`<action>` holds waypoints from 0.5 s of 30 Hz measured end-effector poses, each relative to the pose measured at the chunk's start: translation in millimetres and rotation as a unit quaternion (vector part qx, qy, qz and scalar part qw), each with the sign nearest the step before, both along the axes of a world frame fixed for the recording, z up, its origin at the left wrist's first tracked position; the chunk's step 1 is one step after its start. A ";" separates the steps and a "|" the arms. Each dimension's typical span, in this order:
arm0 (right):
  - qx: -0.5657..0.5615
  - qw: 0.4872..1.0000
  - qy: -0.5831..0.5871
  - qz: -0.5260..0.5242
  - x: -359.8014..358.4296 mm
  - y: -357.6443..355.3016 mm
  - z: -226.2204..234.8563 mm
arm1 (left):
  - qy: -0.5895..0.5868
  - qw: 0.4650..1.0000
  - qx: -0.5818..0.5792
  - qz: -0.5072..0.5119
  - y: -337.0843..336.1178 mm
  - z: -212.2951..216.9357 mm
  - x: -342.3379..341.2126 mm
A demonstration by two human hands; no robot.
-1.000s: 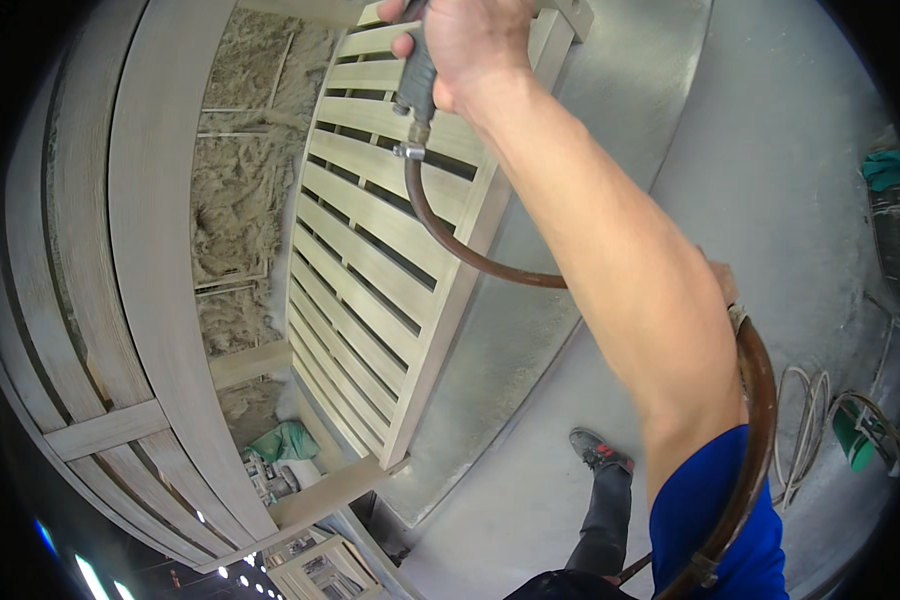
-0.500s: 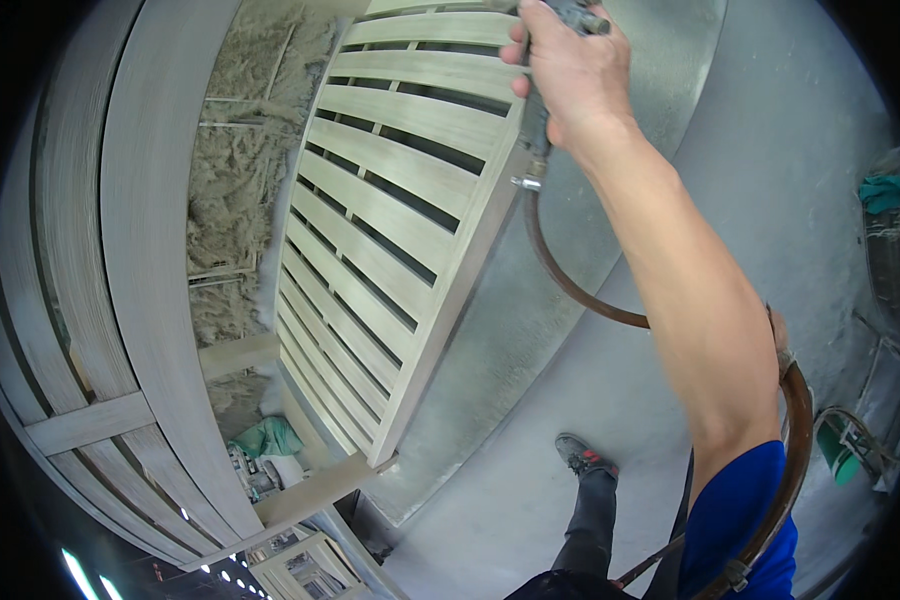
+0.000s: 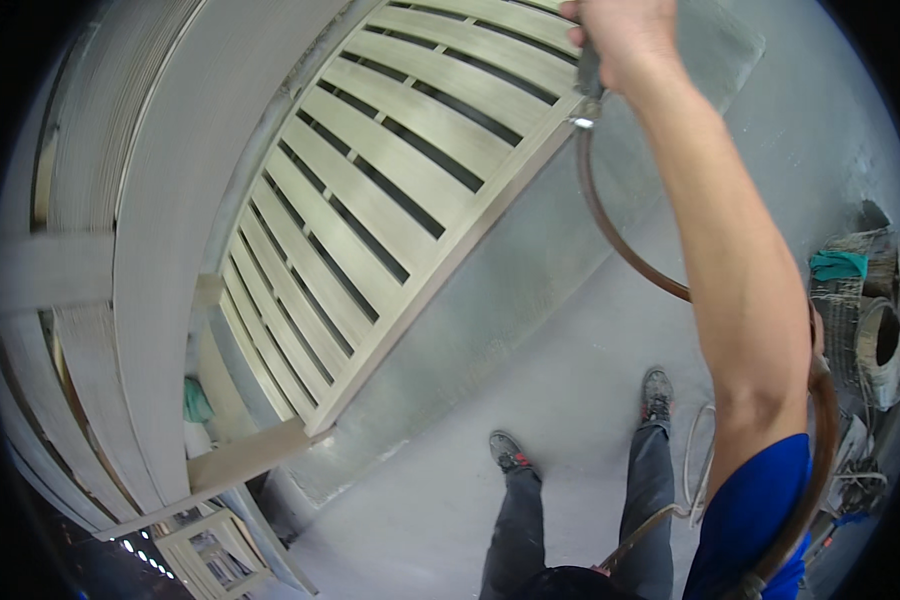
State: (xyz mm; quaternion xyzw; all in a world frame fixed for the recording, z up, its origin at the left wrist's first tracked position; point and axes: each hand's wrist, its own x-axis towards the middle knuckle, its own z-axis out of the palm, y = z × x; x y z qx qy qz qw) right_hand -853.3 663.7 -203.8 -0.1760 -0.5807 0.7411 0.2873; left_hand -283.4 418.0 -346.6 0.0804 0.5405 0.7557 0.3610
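At the top edge my right hand (image 3: 632, 38) is closed round the grip of a spray gun (image 3: 589, 72); the gun's upper part is cut off by the picture's edge. From the grip's lower end a brown hose (image 3: 610, 225) curves down and passes behind my right forearm. Just left of the hand lies a pale slatted wooden panel (image 3: 425, 232), tilted across the view, with dark gaps between its slats. Its lower corner meets a wooden bar (image 3: 250, 458). My left hand is not in view.
A large grey slatted wooden piece (image 3: 160, 290) fills the left side, close to me. Beneath the pale panel spreads a grey sheet (image 3: 490, 310). To the right are a teal cloth (image 3: 838, 265), a round container (image 3: 880, 335) and loose hoses. Wooden frames (image 3: 210, 555) stand lower left.
My view has shifted, and the pale panel sits further left and lower. My right hand with the spray gun is nearer the top edge and further right. Both my feet now show.
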 end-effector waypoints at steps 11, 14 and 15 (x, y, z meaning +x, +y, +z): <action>0.208 0.960 -0.172 -0.072 195.0 22.7 32.5 | 0.037 0.996 0.071 0.038 -42.1 3.0 61.7; 0.128 0.977 -0.164 -0.038 178.7 10.0 26.4 | 0.061 0.994 0.081 0.050 -49.9 0.6 66.6; 0.100 0.985 -0.138 -0.002 161.0 5.8 23.9 | 0.061 0.993 0.082 0.053 -49.0 0.6 68.7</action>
